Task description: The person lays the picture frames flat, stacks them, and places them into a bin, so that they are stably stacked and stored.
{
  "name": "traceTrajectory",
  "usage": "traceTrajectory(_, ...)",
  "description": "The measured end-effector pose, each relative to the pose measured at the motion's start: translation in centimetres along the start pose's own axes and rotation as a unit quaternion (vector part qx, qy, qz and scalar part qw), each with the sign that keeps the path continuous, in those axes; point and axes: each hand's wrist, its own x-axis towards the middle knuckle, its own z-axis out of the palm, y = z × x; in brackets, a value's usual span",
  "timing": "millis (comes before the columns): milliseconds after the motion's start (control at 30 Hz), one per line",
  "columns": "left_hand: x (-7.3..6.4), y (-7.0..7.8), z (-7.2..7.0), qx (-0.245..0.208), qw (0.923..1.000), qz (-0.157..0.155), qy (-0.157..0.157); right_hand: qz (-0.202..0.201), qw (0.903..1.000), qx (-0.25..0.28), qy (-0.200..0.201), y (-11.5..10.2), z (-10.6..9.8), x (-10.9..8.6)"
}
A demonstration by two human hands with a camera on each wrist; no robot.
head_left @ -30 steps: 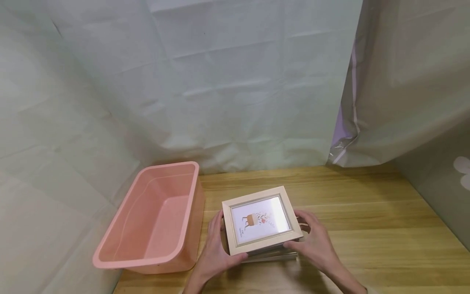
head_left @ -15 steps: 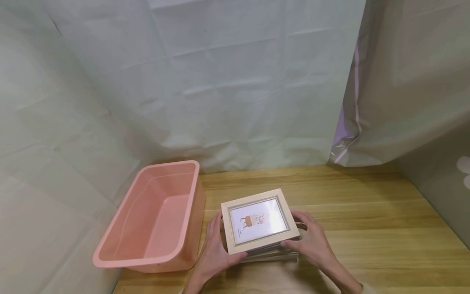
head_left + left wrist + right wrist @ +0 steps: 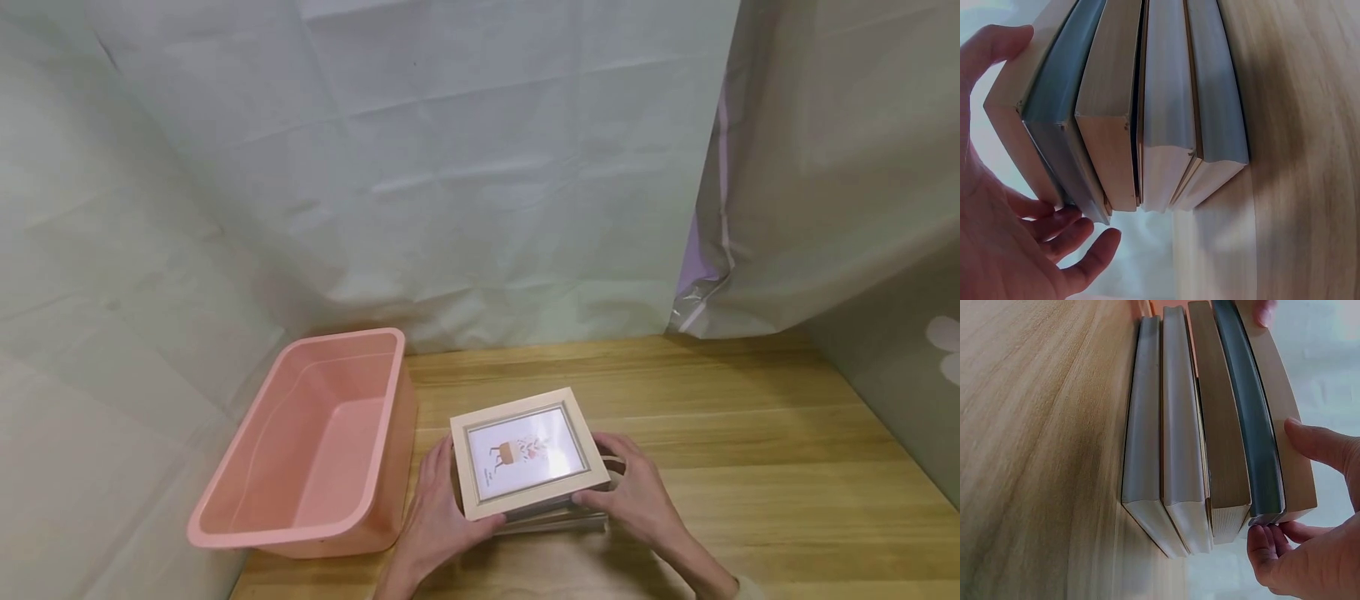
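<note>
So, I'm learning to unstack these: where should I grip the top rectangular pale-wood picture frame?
I'd probably pinch the frame by its short edges, from left and right: it lies face up, its broad border leaving room outside the glossy front.

Grip of left hand on cream frame

To the left of blue-grey frame, thumb on cream side, other fingers near lower end. To its right, one beige frame, two whitish frames, then wooden table.
</note>
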Motion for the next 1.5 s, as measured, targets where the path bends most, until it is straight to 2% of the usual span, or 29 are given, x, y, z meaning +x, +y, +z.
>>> traceTrajectory(267, -0.1, 0.0, 0.0, 0.015, 0.9999, 0.008, 0.004, 0.004, 0.9998, 0.011, -0.014, 0.3, -0.1, 0.1)
traceTrajectory(533, -0.5, 0.2, 0.2, 0.037, 0.9993, -0.006, 0.001, 0.012, 0.9988, 0.038, -0.028, 0.8, -0.3, -0.3)
traceTrajectory(767, -1.0, 0.2, 0.2, 0.023, 0.9996, -0.017, -0.003, 0.024, 0.9938, 0.101, -0.04, 1.7, -0.4, -0.5)
traceTrajectory(933, -1.8, 0.5, 0.0, -0.005, 0.9996, -0.027, -0.001, 0.051, 0.9919, 0.107, -0.046, 2.1, -0.5, -1.0)
traceTrajectory(1033, -2.9, 1.1, -0.3, -0.046, 0.9977, -0.044, 0.024, 0.081, 0.9878, 0.123, -0.052, 2.1, -0.4, -1.3)
traceTrajectory(1100, -3.8, 1.7, -0.4, -0.079, 0.9935, -0.037, 0.073, 0.103, 0.9828, 0.143, -0.056, 2.1, -0.3, -1.6)
traceTrajectory(1167, -4.6, 2.2, -0.6, -0.116, 0.9827, -0.002, 0.144, 0.12, 0.9777, 0.162, -0.058, 2.2, -0.2, -1.8)
traceTrajectory(1233, -5.4, 2.5, -0.9, -0.148, 0.963, 0.049, 0.22, 0.135, 0.9735, 0.176, -0.056, 2.2, -0.2, -2.0)
traceTrajectory(1333, -6.4, 2.8, -2.1, -0.186, 0.9237, 0.125, 0.311, 0.153, 0.9689, 0.188, -0.05, 2.2, -0.3, -2.1)
traceTrajectory(1400, -7.0, 2.8, -3.2, -0.207, 0.8956, 0.156, 0.362, 0.167, 0.9664, 0.189, -0.048, 2.1, -0.3, -2.2)
traceTrajectory(1467, -7.5, 2.7, -4.2, -0.207, 0.8723, 0.143, 0.419, 0.176, 0.9649, 0.189, -0.049, 2.0, -0.4, -2.2)
traceTrajectory(1500, -7.7, 2.7, -4.8, -0.202, 0.8622, 0.112, 0.451, 0.181, 0.9643, 0.187, -0.049, 1.9, -0.4, -2.2)
